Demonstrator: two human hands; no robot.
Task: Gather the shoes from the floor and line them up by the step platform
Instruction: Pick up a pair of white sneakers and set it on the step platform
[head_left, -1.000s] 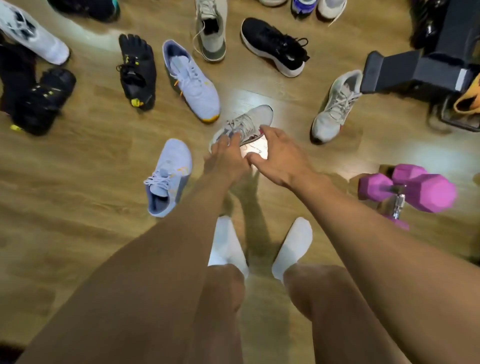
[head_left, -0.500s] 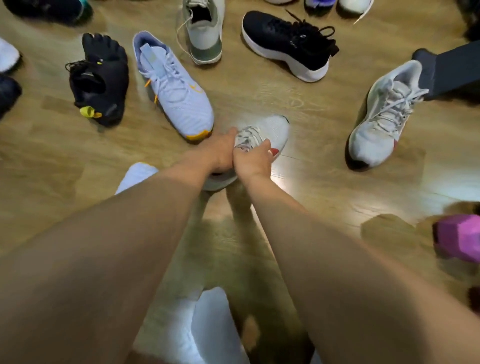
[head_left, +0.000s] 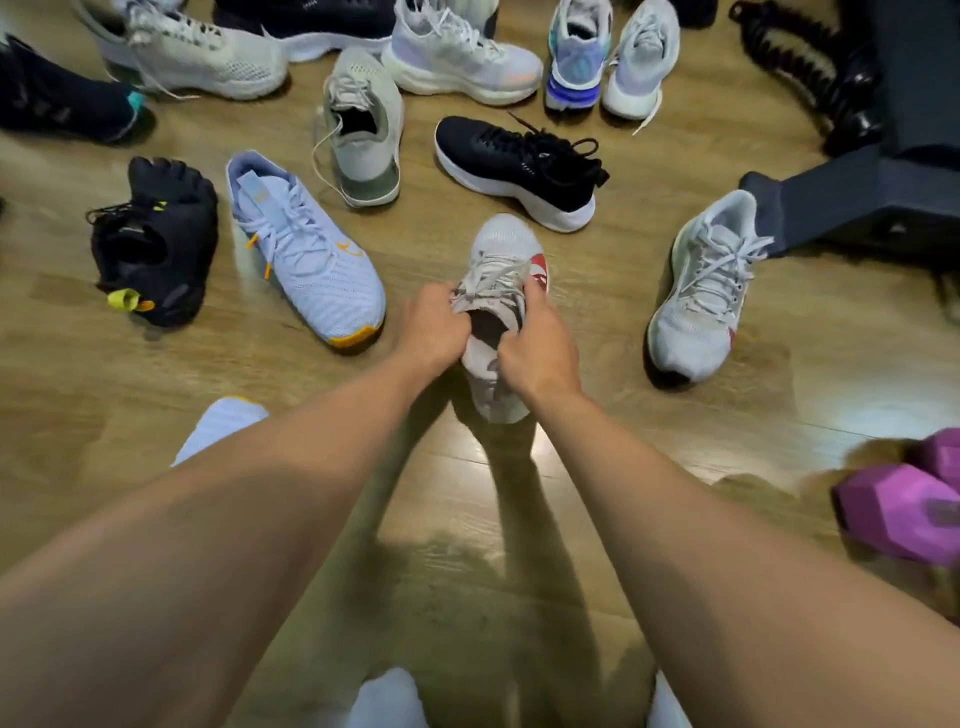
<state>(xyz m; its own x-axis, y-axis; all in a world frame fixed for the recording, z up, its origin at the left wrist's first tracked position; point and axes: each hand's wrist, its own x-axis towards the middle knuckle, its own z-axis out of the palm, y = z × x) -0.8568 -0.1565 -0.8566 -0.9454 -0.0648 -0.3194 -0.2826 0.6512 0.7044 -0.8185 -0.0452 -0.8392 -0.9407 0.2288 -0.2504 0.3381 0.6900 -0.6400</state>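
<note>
- Since half a second ago, the grey shoe (head_left: 506, 244) has turned: its toe pointed far and right, and now it points straight to the far side.
- Both hands have moved too. They were bunched close on top of it, and now one is on each side of its opening.
- The left hand (head_left: 434, 332) curls its fingers round the left edge of the opening, by the laces.
- The right hand (head_left: 540, 348) curls round the right edge, just by the red mark on the side.
- The grey shoe is in the middle of the wood floor (head_left: 78, 415), with a dark shadow on its near side. I cannot tell if its heel touches the floor.
- Left of it lies a pale blue shoe (head_left: 311, 260), and further left a black toe shoe (head_left: 150, 244).
- Its blue partner (head_left: 223, 423) peeks out from behind the left arm.
- Just past the grey shoe's toe is a black shoe (head_left: 519, 166) with a white sole. A green-grey shoe (head_left: 363, 130) is left of that.
- On the right lies a matching grey-white shoe (head_left: 701, 291), touching a dark stand (head_left: 857, 202).
- More shoes lie along the far edge.
- A purple dumbbell (head_left: 904, 509) sits near, on the right.
</note>
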